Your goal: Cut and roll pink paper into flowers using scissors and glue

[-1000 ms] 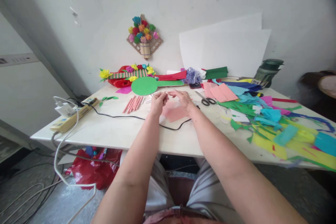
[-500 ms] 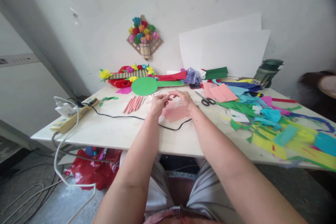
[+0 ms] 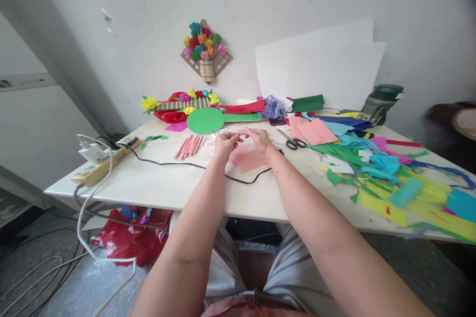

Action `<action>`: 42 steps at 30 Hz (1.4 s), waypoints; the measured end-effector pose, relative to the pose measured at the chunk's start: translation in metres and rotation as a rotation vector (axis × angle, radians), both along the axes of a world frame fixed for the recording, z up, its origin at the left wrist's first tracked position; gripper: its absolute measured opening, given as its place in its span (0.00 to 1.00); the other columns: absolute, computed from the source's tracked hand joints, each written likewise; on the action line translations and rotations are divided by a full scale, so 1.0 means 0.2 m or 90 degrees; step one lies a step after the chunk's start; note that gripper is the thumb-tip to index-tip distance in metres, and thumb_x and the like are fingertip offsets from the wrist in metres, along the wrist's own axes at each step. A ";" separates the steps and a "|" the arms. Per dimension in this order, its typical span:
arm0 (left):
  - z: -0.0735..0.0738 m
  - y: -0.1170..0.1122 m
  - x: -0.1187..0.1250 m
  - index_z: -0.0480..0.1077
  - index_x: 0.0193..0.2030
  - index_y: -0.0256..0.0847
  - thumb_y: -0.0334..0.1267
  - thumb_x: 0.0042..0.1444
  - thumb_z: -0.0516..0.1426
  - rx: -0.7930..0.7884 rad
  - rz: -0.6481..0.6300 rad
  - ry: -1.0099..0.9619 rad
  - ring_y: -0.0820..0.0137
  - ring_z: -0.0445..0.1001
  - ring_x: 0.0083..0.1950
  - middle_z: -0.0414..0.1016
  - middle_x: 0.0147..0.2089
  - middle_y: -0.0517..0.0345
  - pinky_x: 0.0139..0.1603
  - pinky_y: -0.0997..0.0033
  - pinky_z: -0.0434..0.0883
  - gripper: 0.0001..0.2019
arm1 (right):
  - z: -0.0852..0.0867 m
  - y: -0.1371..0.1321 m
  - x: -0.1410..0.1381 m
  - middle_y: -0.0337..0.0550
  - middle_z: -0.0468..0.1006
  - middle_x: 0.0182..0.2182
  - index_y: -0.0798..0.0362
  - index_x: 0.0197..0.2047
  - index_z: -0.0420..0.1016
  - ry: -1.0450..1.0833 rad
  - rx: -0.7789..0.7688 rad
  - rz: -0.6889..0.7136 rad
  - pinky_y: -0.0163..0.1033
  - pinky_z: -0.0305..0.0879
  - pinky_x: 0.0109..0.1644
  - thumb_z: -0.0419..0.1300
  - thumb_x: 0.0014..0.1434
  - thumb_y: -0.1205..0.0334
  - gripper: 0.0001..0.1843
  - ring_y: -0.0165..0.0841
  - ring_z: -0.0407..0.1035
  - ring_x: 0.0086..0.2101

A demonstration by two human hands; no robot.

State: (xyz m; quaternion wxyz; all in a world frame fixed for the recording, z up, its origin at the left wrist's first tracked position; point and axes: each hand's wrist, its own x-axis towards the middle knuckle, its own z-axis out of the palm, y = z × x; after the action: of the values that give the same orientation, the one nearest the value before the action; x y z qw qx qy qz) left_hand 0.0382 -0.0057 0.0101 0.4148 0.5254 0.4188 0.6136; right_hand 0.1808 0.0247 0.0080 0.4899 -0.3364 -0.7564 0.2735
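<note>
My left hand [image 3: 226,144] and my right hand [image 3: 258,139] meet fingertip to fingertip above the table. The fingers of both are pinched together, and whatever is between them is too small or hidden to make out. Just below them lies a pink paper sheet [image 3: 248,159], partly covered by my right hand. To the left of my hands several pink rolled paper sticks [image 3: 189,147] lie side by side. Scissors with black handles [image 3: 296,144] rest to the right, near several pink paper pieces [image 3: 317,132].
A black cable [image 3: 174,164] crosses the table from a power strip [image 3: 100,166]. Behind are a green paper shape [image 3: 205,121] and a flower-decorated strip [image 3: 182,105]. Coloured paper scraps [image 3: 383,178] cover the right side, with a dark green bottle [image 3: 380,104] behind.
My hands stay in nearly the same pinching position, with only slight finger movement. The view has shifted very slightly.
</note>
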 end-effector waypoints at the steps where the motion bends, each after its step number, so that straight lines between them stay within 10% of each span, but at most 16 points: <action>1: 0.00 0.00 0.00 0.71 0.23 0.33 0.38 0.43 0.60 0.004 -0.001 0.000 0.80 0.58 0.16 0.72 0.21 0.54 0.17 0.77 0.50 0.08 | 0.00 0.00 0.00 0.39 0.80 0.38 0.47 0.39 0.81 0.009 0.001 0.009 0.44 0.61 0.50 0.49 0.59 0.49 0.20 0.38 0.72 0.40; 14: -0.03 0.03 -0.01 0.70 0.23 0.34 0.39 0.42 0.61 -0.006 0.074 -0.026 0.80 0.59 0.17 0.72 0.20 0.56 0.17 0.78 0.52 0.08 | 0.02 -0.03 -0.01 0.43 0.81 0.38 0.50 0.33 0.82 0.129 -0.132 0.033 0.43 0.61 0.51 0.48 0.58 0.44 0.25 0.37 0.72 0.42; 23: 0.01 -0.01 0.00 0.74 0.29 0.32 0.44 0.43 0.63 0.009 -0.084 -0.053 0.81 0.58 0.18 0.75 0.25 0.51 0.17 0.77 0.48 0.14 | 0.04 -0.04 -0.01 0.46 0.81 0.39 0.53 0.36 0.81 0.216 -0.164 -0.008 0.42 0.62 0.49 0.55 0.53 0.43 0.23 0.37 0.72 0.41; 42: -0.01 0.00 0.01 0.73 0.26 0.33 0.47 0.40 0.65 -0.010 -0.119 -0.049 0.82 0.55 0.17 0.73 0.24 0.53 0.17 0.77 0.44 0.16 | 0.04 -0.04 -0.01 0.45 0.81 0.36 0.52 0.40 0.81 0.100 -0.152 0.018 0.45 0.57 0.53 0.43 0.55 0.33 0.36 0.38 0.70 0.42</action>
State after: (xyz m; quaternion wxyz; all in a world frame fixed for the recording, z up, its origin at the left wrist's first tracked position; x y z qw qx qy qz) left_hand 0.0395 -0.0063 0.0086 0.4899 0.5350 0.3568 0.5886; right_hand 0.1788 0.0163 0.0165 0.5001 -0.3592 -0.6824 0.3938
